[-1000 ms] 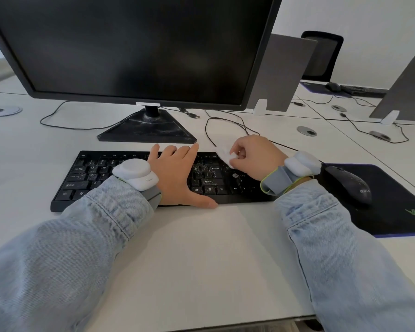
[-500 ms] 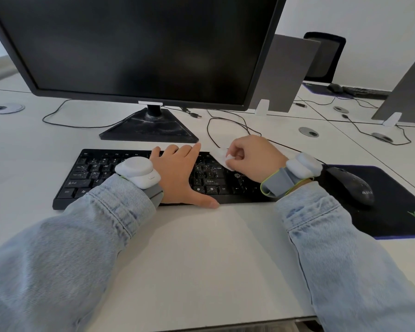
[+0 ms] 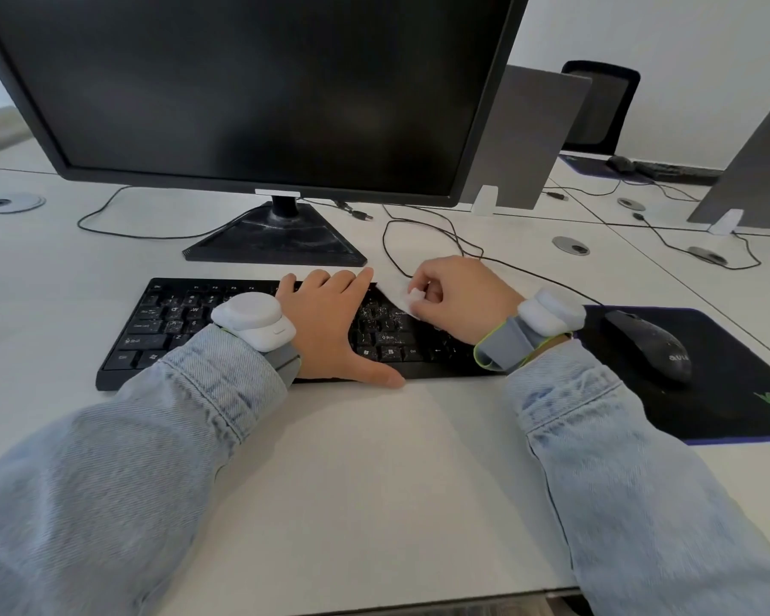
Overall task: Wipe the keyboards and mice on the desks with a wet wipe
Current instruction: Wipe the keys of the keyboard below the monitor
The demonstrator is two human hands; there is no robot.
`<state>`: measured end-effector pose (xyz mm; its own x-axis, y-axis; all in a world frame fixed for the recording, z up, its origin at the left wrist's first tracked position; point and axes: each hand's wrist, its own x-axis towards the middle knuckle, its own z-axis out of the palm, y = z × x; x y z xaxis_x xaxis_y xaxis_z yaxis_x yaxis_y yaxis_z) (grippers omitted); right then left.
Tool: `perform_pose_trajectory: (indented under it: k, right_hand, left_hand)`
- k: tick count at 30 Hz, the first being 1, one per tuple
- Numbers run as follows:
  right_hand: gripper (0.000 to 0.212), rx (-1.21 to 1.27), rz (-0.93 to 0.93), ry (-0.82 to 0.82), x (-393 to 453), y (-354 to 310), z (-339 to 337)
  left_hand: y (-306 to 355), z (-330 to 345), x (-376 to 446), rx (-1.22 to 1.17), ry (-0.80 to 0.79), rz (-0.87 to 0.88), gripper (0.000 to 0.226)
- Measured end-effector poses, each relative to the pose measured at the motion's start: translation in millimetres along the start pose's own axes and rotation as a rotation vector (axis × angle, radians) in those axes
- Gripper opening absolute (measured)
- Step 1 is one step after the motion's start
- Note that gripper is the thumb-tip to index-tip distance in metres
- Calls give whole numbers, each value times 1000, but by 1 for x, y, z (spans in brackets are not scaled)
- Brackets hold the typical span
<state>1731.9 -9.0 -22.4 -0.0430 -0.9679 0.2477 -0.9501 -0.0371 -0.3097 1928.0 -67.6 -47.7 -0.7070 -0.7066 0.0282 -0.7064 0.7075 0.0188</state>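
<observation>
keyboard [image 3: 250, 324], black and dusty with pale specks on its keys, lay flat on the white tabletop [image 3: 396, 473] just in front of the stand of a dark monitor [image 3: 259, 86]. the left hand [image 3: 330, 324] lay palm down on the middle of the keyboard, its fingers straight and close together, pointing toward the monitor stand, with the thumb spread out along the keyboard's near edge and its tip touching the tabletop. the right hand [image 3: 459, 300] hovered over the right part of the keyboard with its fingers curled, pinching a white wet wipe [image 3: 399, 293] between thumb and fingertips; the wipe trailed from the pinch toward the keyboard's far edge, just beside the left hand's index finger, and looked to be touching the keys, though the exact contact could not be told. both wrists carried a white puck-like device on a grey strap, and both arms were in pale blue denim sleeves. to the right of the keyboard a black mouse [image 3: 650, 344] sat on a dark mouse pad [image 3: 725, 393] with a green logo at its corner, well apart from both hands. thin black cables [image 3: 419, 229] looped over the tabletop behind the keyboard, and round grey cable ports sat in the surface. farther right, grey divider panels [image 3: 534, 140] stood on white feet, and behind them another dark mouse and keyboard lay on a far desk near a black chair [image 3: 605, 104].
</observation>
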Motion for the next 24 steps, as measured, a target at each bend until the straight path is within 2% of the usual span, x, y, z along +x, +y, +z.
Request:
perform_pose_trajectory:
  k: [3, 7, 11, 14, 17, 20, 22, 24]
  right_hand:
    - [12, -115, 106, -32, 1, 9, -8]
    - [16, -212, 284, 78, -1, 28, -19]
    - [11, -25, 159, 169, -2, 17, -17]
    - [10, 3, 37, 42, -2, -2, -6]
    - [14, -108, 97, -45, -1, 1, -5]
    - [22, -239, 224, 22, -1, 15, -13]
    - [17, -203, 273, 107, -2, 20, -16]
    - [8, -73, 214, 176, -2, 18, -15]
  left_hand:
    - [-1, 0, 1, -3, -3, 4, 151]
    - [-2, 0, 1, -2, -8, 8, 150]
    - [-1, -1, 1, -2, -15, 7, 149]
    - [-1, 0, 1, -1, -10, -2, 149]
    - [-1, 1, 1, 7, -3, 6, 145]
    - [-2, 1, 2, 6, -5, 9, 144]
    - [-2, 1, 2, 8, -13, 9, 144]
    - [-2, 1, 2, 8, -19, 6, 145]
